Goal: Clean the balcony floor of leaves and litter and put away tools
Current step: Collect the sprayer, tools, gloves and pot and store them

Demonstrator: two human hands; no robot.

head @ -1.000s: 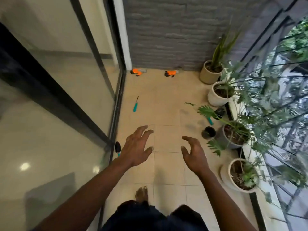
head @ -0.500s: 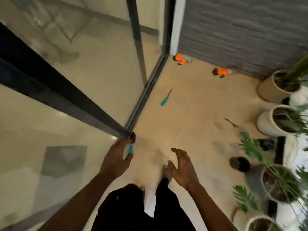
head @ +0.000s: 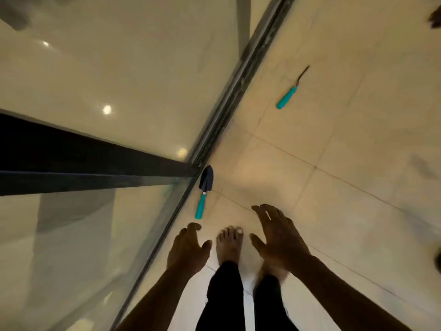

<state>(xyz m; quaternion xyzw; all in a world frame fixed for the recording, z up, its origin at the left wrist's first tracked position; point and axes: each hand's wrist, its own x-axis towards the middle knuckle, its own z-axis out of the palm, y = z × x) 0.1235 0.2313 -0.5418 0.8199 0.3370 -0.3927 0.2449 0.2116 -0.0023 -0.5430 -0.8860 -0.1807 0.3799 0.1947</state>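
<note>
View from the head camera, directed down at a tiled balcony floor (head: 346,163). The left hand (head: 188,249) is held above the floor with its fingers loosely curled and its thumb spread; nothing is gripped by it. The right hand (head: 279,237) is held palm down with its fingers extended and slightly parted, and nothing is held by it either. A small trowel (head: 204,192) with a dark blade and a teal handle is seen lying flat on the floor just ahead of the left hand's fingertips, untouched, its handle end turned toward that hand and its blade pointed away. The trowel is laid close beside the door track (head: 238,91), which runs away from the left hand along a glass door (head: 95,80). A second teal-handled tool (head: 290,91) with a thin dark shaft is seen on the floor well ahead of the right hand, apart from both hands. A bare foot (head: 229,247) is placed between the two hands, and dark trousers (head: 224,295) are seen below the wrists.
</note>
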